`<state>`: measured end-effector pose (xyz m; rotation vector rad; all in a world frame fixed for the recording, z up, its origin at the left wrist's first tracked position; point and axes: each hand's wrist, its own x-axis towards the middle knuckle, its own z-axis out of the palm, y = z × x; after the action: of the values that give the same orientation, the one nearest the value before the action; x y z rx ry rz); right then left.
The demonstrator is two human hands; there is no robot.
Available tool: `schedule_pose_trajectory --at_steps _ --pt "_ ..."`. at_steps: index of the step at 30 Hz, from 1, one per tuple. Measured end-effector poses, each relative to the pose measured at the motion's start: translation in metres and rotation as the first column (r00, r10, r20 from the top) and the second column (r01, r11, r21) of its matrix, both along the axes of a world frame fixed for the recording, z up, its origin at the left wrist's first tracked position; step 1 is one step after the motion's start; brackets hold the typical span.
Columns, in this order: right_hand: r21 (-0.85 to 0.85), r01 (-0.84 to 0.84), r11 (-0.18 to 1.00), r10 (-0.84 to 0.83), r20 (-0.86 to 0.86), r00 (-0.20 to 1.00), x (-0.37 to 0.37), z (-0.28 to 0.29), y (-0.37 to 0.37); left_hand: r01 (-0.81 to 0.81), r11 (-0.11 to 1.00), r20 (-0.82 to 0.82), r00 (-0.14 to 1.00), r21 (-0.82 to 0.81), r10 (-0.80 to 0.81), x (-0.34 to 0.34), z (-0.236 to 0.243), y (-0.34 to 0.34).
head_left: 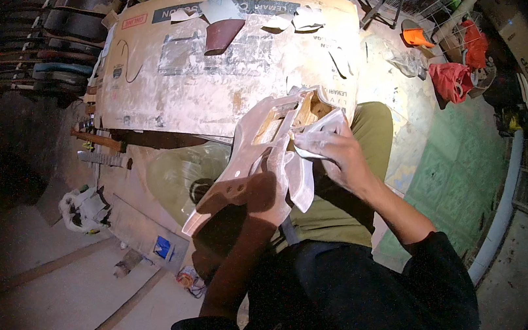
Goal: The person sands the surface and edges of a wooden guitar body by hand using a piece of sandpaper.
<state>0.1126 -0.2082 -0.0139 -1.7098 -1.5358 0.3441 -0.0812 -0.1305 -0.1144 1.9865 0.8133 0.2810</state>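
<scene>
A dusty, unfinished electric guitar body (251, 125) with routed cavities lies tilted across my lap, against the near edge of the cardboard-covered work surface. My left hand (266, 194), mostly in shadow, is closed around the lower side of the body; some of its fingers are hard to tell from the dusty wood. With fingers bent, my right hand (337, 149) presses a folded pale piece of sandpaper (310, 147) to the edge beside the open cavity. White dust coats the fingers of that hand.
Dusty cardboard (203, 96) covers the surface ahead, with a maroon sandpaper piece (224, 36) and torn pale scraps (308, 18) on it. Several guitar bodies (71, 20) are stacked at far left. A hammer (99, 138) lies left; a red bag (450, 81) sits right.
</scene>
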Motion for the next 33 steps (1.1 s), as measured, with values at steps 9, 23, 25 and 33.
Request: schedule_pose_trajectory --at_steps 9,23,25,33 --pt "0.075 -0.131 0.988 0.13 0.022 0.991 -0.016 0.023 -0.019 -0.047 0.993 0.016 0.999 0.112 0.045 -0.005 0.008 -0.002" --pt "0.175 -0.286 0.942 0.304 -0.081 0.949 -0.018 0.026 -0.01 -0.054 0.967 0.081 0.996 0.248 0.035 0.003 0.06 0.01" --pt "0.023 -0.096 0.995 0.098 -0.175 0.98 -0.022 0.032 -0.008 -0.093 0.99 0.04 0.995 0.107 0.089 0.002 0.046 0.016" --pt "-0.061 0.313 0.948 -0.318 -0.239 0.917 -0.005 0.003 -0.012 -0.144 0.977 0.111 0.986 0.16 0.127 0.017 0.108 0.051"
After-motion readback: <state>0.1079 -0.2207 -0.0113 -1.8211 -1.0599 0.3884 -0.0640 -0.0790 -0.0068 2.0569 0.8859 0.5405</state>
